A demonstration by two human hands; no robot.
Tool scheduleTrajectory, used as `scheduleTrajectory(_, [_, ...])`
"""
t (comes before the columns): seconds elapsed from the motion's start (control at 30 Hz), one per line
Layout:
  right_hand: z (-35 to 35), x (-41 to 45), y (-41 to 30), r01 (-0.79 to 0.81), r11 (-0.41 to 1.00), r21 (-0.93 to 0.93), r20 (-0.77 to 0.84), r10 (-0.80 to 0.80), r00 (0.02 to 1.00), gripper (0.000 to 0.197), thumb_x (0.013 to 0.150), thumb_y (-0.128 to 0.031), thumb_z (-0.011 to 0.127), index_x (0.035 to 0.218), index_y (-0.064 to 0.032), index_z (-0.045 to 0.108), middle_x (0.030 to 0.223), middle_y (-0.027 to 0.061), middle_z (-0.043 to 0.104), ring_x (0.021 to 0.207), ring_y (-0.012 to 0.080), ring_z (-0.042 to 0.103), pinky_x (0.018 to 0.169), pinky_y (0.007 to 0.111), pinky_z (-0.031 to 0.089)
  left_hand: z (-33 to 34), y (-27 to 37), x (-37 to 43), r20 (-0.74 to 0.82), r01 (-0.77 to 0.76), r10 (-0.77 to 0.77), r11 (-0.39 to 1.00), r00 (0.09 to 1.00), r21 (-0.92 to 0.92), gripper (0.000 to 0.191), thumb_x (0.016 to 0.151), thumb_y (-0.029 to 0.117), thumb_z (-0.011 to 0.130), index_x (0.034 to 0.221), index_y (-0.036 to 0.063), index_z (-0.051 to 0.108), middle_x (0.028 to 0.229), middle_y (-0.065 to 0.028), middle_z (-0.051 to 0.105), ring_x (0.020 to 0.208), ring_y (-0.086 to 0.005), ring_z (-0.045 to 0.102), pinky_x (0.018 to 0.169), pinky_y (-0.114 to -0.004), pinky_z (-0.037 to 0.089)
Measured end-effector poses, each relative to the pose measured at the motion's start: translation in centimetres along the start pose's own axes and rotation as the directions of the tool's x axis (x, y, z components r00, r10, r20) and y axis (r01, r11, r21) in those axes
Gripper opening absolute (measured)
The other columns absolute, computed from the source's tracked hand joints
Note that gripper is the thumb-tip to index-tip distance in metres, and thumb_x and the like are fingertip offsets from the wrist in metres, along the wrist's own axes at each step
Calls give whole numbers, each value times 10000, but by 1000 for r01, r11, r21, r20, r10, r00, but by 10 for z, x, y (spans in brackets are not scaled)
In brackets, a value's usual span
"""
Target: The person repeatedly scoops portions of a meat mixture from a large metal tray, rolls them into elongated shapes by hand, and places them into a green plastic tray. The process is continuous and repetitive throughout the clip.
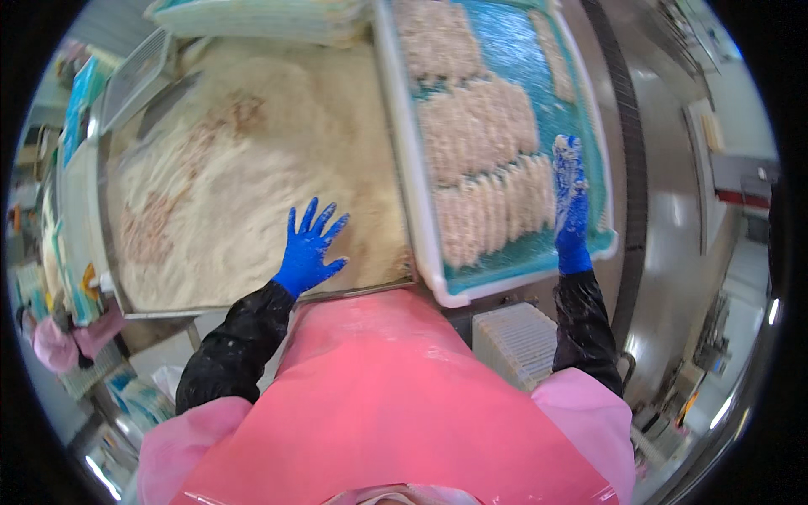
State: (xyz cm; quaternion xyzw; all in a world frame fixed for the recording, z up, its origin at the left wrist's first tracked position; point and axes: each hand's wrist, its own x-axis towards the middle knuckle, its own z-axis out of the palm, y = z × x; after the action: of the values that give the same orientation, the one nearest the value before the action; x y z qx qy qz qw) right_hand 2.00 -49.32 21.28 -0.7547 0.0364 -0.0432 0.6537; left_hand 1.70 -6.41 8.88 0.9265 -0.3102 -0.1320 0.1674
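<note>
My left hand (309,249), in a blue glove, is spread with its fingers apart over the near edge of a metal tray (208,310) of pale breading powder (271,164). Nothing is in it. Pinkish shredded pieces (151,230) lie in the powder on the left. My right hand (571,199), its blue glove caked with powder, is held flat and edge-on along the right end of the nearest row of coated pieces (495,208). Its fingers look together; whether they touch the row I cannot tell. Those rows stand in a white plastic crate (451,297) lined with blue-green sheeting (514,38).
Stacked trays (259,19) stand at the far edge of the powder tray, beside a grey mesh basket (139,82). Below the crate is a ribbed white container (514,341). A dark belt strip (622,139) runs along the right. Another person in pink (57,344) is at the left.
</note>
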Motion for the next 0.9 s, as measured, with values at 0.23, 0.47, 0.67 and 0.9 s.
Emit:
scheduleTrajectory(0.23, [233, 89, -39, -105, 913, 395, 357, -48, 933, 520, 960, -134, 506, 1441, -1, 360, 1343, 133, 542, 1180, 244, 572, 991, 346, 443, 12, -122, -80, -180, 292, -300, 954, 937, -70, 639, 729, 199, 715, 1339, 263, 535, 1468, -104, 403, 1328, -306, 401, 1070, -465, 328])
scheduleTrajectory(0.47, [423, 125, 177, 345, 642, -685, 222, -267, 938, 404, 874, -137, 626, 1265, -55, 574, 1224, 196, 590, 1155, 340, 542, 982, 404, 417, 12, -173, -123, -361, 299, -573, 753, 736, -586, 437, 829, -41, 540, 1234, 101, 622, 1240, -102, 623, 1169, -245, 573, 998, -341, 440])
scheduleTrajectory(0.67, [499, 102, 188, 149, 986, -78, 248, -125, 960, 255, 858, -98, 654, 1103, -31, 630, 1042, 154, 626, 998, 316, 588, 924, 388, 451, 21, -202, -130, -155, 135, -690, 347, 707, -928, 349, 915, 73, 575, 1259, 25, 598, 1279, -110, 613, 1205, -166, 543, 1032, -303, 388])
scheduleTrajectory(0.9, [564, 186, 137, 78, 543, -836, -20, -173, 985, 310, 758, -419, 709, 888, -137, 707, 1013, 139, 626, 1023, 334, 549, 877, 522, 389, 20, -222, -130, -139, 107, -622, 342, 771, -934, 360, 928, 166, 577, 1263, 36, 600, 1280, -122, 611, 1224, -214, 537, 1056, -332, 370])
